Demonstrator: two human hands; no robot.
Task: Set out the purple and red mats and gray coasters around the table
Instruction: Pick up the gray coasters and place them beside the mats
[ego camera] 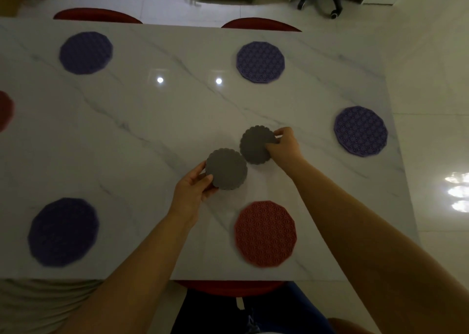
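Observation:
My left hand (194, 184) grips a gray scalloped coaster stack (227, 169) by its left edge, above the table's middle. My right hand (284, 144) holds a second gray coaster (255, 144) by its right edge, just right of and beyond the first. Purple mats lie at the far left (86, 52), far right (260, 62), right edge (360, 131) and near left (63, 231). A red mat (265, 233) lies near the front edge below my hands. Another red mat (5, 110) is cut off at the left border.
The white marble table (152, 130) fills most of the view. Red chair backs stand at the far side (96, 15) (261, 24) and one red chair (228, 286) at the near edge. An office chair base (321, 2) stands on the tiled floor beyond.

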